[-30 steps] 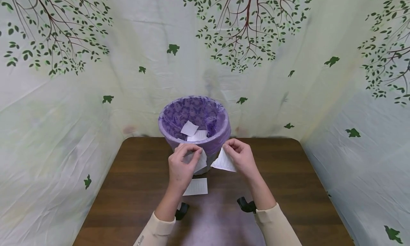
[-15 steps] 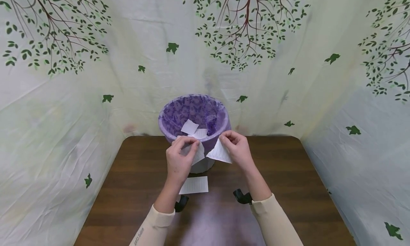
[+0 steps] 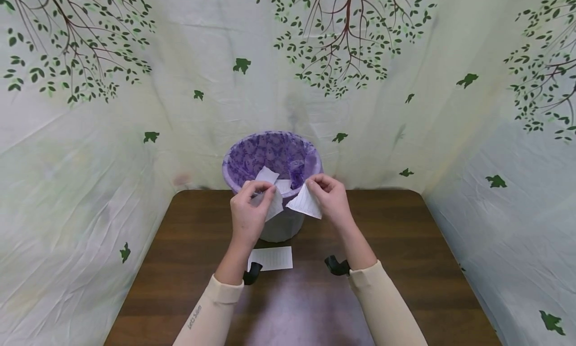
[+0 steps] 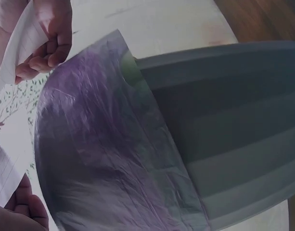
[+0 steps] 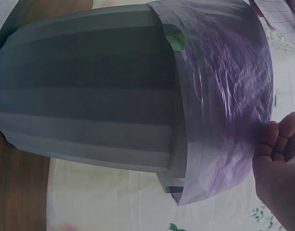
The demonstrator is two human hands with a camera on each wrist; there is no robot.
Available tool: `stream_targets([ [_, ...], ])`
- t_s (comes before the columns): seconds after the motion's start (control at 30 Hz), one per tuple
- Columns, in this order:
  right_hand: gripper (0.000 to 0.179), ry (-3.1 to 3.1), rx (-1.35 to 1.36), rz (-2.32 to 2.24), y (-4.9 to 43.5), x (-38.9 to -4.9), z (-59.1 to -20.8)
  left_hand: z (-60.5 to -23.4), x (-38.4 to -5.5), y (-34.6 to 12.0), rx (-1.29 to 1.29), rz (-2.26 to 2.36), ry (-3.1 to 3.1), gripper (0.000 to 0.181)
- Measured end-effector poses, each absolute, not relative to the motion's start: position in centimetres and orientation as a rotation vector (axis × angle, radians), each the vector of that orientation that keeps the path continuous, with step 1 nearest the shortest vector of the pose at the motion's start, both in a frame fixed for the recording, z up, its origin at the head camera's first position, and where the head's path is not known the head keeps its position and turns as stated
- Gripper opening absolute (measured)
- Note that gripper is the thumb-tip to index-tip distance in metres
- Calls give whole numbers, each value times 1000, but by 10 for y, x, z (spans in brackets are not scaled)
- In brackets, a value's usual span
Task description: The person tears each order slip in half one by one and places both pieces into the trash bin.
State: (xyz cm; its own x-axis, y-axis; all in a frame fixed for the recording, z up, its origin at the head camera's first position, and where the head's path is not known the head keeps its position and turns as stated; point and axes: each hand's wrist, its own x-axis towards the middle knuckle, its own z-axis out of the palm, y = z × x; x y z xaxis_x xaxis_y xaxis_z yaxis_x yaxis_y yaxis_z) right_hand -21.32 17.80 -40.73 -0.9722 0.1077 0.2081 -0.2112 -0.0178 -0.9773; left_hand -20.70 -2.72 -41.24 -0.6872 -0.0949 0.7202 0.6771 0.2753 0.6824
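Note:
My left hand (image 3: 247, 213) pinches a torn piece of lined paper (image 3: 274, 205) between thumb and fingers, over the near rim of a grey waste bin (image 3: 282, 228). In my right hand (image 3: 334, 200) is another torn piece (image 3: 306, 204), pinched at its top corner. The two pieces hang apart, with a small gap between them. A purple patterned bin liner (image 3: 252, 153) covers the bin's inside and folds over its rim. Two white paper scraps (image 3: 267, 174) show inside, partly hidden behind the left hand. The right wrist view shows the right hand's curled fingers (image 5: 282, 144) beside the liner.
A flat lined sheet of paper (image 3: 274, 259) lies on the brown wooden table (image 3: 382, 236), in front of the bin. Dark wrist mounts (image 3: 336, 266) stick out inward from both wrists. Behind the table hangs a pale curtain (image 3: 202, 136) printed with trees and leaves.
Both hands have moved forward and up in the head view, carrying their paper pieces from in front of the bin to its near rim. The sheet on the table is more fully uncovered.

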Motion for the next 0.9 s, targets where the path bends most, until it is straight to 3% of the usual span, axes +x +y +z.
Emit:
stream_targets([
  [0.9, 18, -2180, 108, 1801, 163, -245, -370, -389, -244, -39, -381, -1419, -2115, 12],
])
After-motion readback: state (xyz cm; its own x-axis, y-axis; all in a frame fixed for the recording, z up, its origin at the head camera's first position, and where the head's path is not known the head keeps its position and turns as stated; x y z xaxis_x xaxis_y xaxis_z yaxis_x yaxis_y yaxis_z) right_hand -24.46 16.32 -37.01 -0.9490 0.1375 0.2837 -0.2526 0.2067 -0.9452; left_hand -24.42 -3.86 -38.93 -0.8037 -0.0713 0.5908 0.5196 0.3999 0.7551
